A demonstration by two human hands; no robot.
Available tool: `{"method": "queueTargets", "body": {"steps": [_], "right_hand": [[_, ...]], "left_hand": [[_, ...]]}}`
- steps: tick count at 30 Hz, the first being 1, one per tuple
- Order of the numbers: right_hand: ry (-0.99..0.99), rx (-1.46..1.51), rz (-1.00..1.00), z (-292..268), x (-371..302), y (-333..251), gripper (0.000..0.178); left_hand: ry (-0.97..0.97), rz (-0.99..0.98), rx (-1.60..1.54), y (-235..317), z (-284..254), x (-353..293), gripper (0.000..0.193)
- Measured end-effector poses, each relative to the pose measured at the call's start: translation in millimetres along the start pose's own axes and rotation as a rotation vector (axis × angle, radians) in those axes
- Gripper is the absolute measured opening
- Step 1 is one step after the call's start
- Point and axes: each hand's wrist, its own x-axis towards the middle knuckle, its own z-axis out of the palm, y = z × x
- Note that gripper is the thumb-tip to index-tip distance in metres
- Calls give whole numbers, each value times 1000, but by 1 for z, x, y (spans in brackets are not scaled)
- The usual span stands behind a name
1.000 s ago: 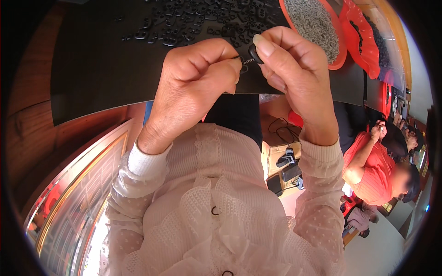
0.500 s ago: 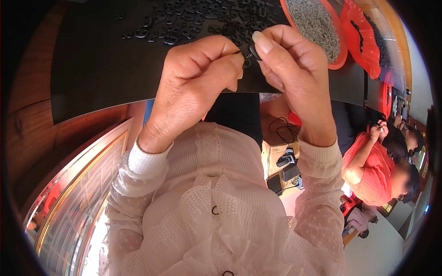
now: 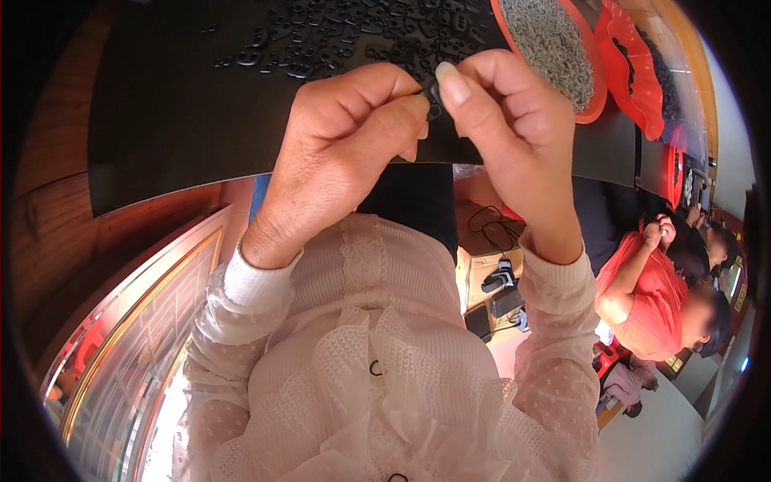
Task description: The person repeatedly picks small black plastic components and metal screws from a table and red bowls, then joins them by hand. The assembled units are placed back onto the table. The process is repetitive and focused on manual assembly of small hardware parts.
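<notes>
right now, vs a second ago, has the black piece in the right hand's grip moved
Yes: the black piece has shifted slightly left, nearer the left hand, judged against the orange bowl.

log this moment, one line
left hand: pinching small black part; right hand: pinching black piece; nearby: loose black parts, orange tray, grey pieces

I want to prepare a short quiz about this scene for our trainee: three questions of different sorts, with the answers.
1. True or false: the left hand and the right hand hold a small black item between them.
2. What fills the orange bowl beyond the right hand? A) small grey parts B) wooden blocks C) white buttons
3. Complete: the loose pieces on the dark tabletop are ____ in colour.

Key: 1. True; 2. A; 3. black
</notes>
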Motion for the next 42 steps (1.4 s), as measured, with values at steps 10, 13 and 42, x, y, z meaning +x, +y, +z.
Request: {"method": "queueTargets", "body": {"steps": [10,13,42], "right_hand": [[-61,-40,0,-6,3,1,24],[-61,-22,-8,-4,4,2,24],[-124,-223,-116,-13,10,-6,18]], "left_hand": [[-24,58,17,-6,0,1,17],[-36,-24,11,-2,-3,0,17],[5,36,-11,-4,-1,1,16]]}}
